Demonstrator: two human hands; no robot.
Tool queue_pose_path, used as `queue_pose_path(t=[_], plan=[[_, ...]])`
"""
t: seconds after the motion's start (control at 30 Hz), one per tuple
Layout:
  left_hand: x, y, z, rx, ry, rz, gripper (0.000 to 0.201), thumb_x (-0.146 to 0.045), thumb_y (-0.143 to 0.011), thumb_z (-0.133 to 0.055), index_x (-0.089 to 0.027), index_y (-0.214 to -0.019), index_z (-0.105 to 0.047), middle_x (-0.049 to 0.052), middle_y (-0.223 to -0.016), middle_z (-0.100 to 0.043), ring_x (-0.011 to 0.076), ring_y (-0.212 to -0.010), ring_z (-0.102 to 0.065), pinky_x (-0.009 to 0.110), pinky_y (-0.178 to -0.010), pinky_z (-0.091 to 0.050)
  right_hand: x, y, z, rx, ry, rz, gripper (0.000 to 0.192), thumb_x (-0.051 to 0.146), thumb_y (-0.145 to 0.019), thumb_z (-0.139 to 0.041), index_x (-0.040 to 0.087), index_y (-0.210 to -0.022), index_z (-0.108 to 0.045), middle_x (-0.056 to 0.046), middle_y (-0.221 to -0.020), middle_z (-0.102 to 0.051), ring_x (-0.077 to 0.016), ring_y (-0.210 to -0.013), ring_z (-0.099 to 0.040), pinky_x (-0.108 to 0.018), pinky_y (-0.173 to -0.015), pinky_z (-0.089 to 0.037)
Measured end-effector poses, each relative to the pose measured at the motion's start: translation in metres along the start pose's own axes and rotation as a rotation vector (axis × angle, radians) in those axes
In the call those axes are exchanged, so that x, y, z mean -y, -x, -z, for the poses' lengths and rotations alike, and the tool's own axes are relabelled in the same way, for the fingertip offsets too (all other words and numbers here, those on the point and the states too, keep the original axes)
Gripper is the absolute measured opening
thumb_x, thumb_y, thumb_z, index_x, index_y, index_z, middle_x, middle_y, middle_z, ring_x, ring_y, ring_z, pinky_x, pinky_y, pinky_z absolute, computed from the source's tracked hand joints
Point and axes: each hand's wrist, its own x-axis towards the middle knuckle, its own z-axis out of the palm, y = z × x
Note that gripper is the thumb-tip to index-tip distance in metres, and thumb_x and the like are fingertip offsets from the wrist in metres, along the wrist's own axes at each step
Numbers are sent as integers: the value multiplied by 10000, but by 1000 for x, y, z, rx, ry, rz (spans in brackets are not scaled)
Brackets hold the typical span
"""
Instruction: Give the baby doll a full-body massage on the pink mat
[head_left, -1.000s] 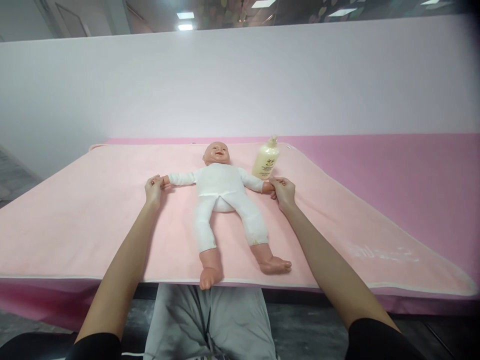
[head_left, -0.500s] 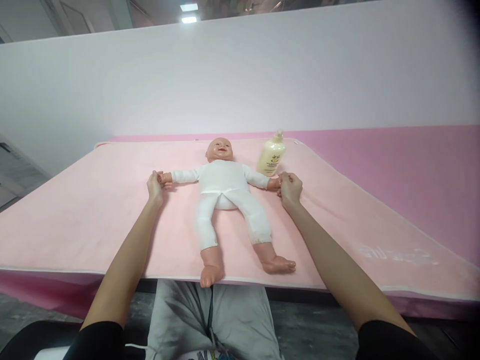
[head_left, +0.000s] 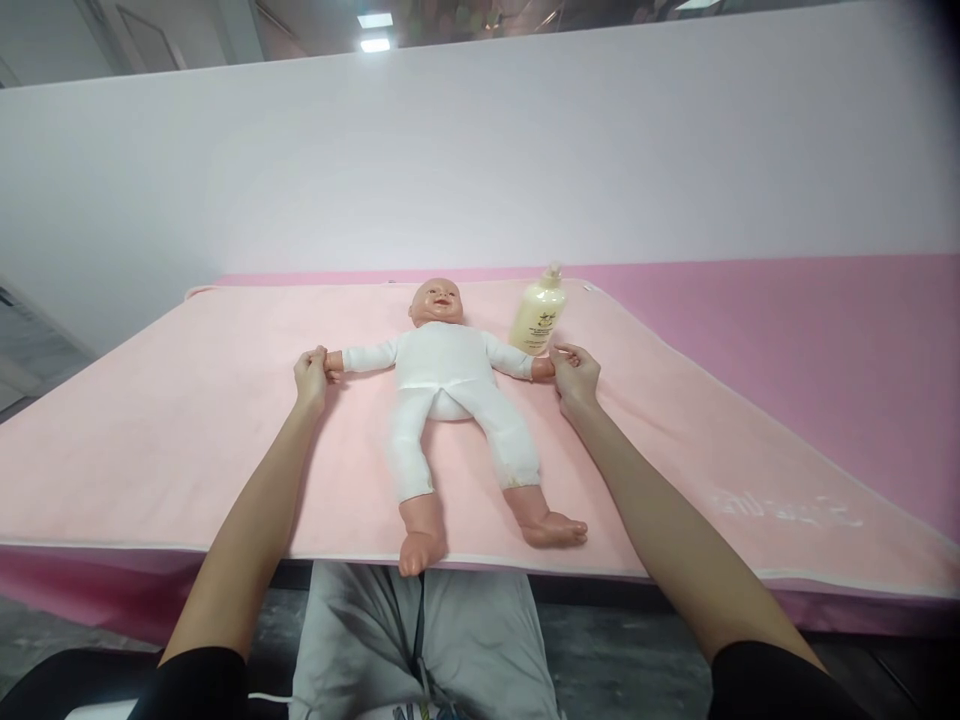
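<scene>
A baby doll (head_left: 448,355) with a white cloth body lies on its back, arms stretched out sideways and feet toward me. My left hand (head_left: 311,377) is closed at the doll's hand (head_left: 334,364) on the left side. On the other side, my right hand (head_left: 576,378) pinches the doll's other hand (head_left: 543,369), its fingers curled and partly hiding the doll's fingers. Just behind that hand stands a pale yellow pump bottle (head_left: 538,315) with dark print.
A pink towel (head_left: 225,430) with a white edge lies under the doll, on a darker pink surface (head_left: 825,360). Behind rises a white wall panel (head_left: 480,160). My legs in grey trousers (head_left: 420,640) are below the front edge.
My right hand's fingers have shifted slightly on the doll's hand and its upper fingers have loosened. My left fingers have curled in more. The doll lies as before.
</scene>
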Motion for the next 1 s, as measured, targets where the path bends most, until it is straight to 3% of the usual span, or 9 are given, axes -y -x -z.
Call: queue_pose_path(t=[0.27,0.5,0.67,0.8,1.0], plan=[[-4,3,-2,-11,31,18,323,-411,-932,-356,-154,-854,-536,-9,-592,-538,91,-350,-469,212,-361,-399,-1,-2,2,18,109,36,193,318,-699,-592,182,-831,-624,0,-753,-596,-126,-672,-549,-226,-587,-453],[-5,5,-1,55,31,-4,138,-225,-758,-592,-170,-877,-548,-22,-677,-564,79,-372,-502,200,-363,-406,1,-1,3,11,139,5,175,306,-705,-573,182,-813,-631,12,-682,-570,-114,-592,-514,-217,-527,-430],[-1,2,1,112,13,4,135,-262,-807,-591,-135,-835,-554,0,-636,-574,84,-390,-515,207,-387,-440,4,3,3,20,106,-13,161,291,-701,-579,180,-807,-628,32,-622,-538,-95,-499,-469,-202,-440,-394],[1,1,2,102,-8,-19,243,-350,-890,-503,-130,-803,-560,19,-603,-581,92,-362,-498,223,-361,-443,11,9,4,100,53,-91,161,290,-692,-600,184,-811,-624,46,-631,-529,-66,-365,-390,-209,-308,-315],[1,3,1,63,-9,-29,361,-403,-943,-394,-121,-817,-581,39,-586,-605,96,-347,-486,230,-353,-449,22,14,7,253,-25,-166,166,186,-645,-592,174,-806,-629,71,-514,-487,-62,-296,-356,-218,-277,-340]])
